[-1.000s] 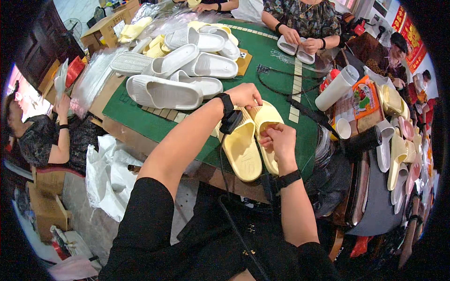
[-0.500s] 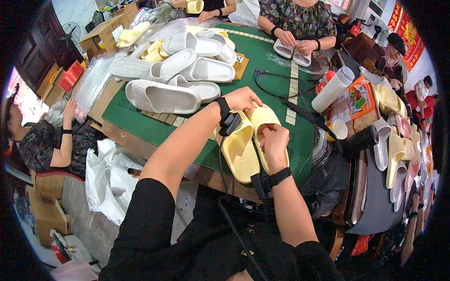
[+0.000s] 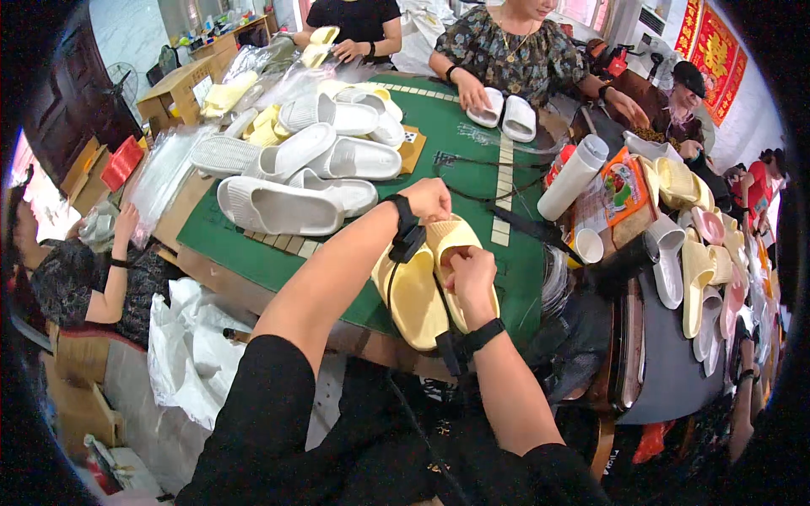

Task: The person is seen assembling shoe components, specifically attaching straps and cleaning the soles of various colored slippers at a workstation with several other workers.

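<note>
A pair of pale yellow slippers lies side by side on the green table mat in front of me, toes pointing away. My left hand (image 3: 429,200) is closed in a pinch just above the toe of the right-hand slipper (image 3: 447,234); what its fingers hold is too small to make out. Fingers curled, my right hand (image 3: 472,274) grips that same slipper at the foot opening, by the strap's edge. The other slipper (image 3: 415,304) rests to its left, partly under my left wrist's black band.
Several white slippers (image 3: 283,205) are heaped at the left of the green mat (image 3: 413,118). On the right are a white bottle (image 3: 574,179), a paper cup (image 3: 588,244) and more slippers (image 3: 697,278). Across the table, a co-worker's hand (image 3: 474,91) touches a white pair.
My left hand has lifted slightly off the toe, its fingers now curled together. My right hand stays at the strap. The co-worker opposite has set the white pair upright, one hand moving right.
</note>
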A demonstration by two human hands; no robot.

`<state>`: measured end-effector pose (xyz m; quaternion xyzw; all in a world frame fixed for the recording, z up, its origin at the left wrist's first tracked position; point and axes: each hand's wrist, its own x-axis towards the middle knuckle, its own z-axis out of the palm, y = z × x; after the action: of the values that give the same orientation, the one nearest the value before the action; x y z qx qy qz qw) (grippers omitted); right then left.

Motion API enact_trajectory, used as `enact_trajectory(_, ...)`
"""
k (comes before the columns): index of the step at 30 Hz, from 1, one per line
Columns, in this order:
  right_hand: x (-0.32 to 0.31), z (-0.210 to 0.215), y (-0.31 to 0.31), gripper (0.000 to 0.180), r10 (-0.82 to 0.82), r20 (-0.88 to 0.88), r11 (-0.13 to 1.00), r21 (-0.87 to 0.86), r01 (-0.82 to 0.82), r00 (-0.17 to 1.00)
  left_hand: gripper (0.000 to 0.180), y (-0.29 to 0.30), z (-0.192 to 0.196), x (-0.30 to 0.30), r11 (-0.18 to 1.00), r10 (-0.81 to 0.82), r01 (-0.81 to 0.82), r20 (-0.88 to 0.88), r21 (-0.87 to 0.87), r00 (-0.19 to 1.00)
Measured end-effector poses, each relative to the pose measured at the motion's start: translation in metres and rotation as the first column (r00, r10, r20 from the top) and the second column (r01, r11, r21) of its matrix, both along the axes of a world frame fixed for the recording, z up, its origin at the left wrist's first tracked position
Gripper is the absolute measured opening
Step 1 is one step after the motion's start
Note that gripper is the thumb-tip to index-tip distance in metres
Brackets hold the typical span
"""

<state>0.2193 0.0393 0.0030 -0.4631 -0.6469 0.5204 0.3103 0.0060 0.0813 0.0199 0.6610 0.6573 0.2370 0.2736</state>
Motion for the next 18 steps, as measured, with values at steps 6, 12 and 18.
enact_trajectory(6, 0.017, 0.060, -0.036, 0.021, -0.143, 0.433, 0.829, 0.543, -0.131, 0.890, 0.003, -0.044, 0.020, -0.013, 0.980, 0.146, -0.155, 0.079, 0.128, 0.986)
enact_trajectory(12, -0.034, 0.079, -0.006, 0.018, 0.036, 0.148, 0.636, 0.759, -0.137, 0.988, 0.002, -0.074, 0.013, -0.012, 0.908, 0.179, -0.331, 0.477, 0.258, 0.861)
enact_trajectory(18, -0.078, 0.026, 0.047, 0.017, 0.332, 0.158, 0.715, 0.600, -0.358, 0.930, 0.006, -0.087, -0.002, -0.011, 0.846, 0.188, -0.415, 0.541, 0.334, 0.819)
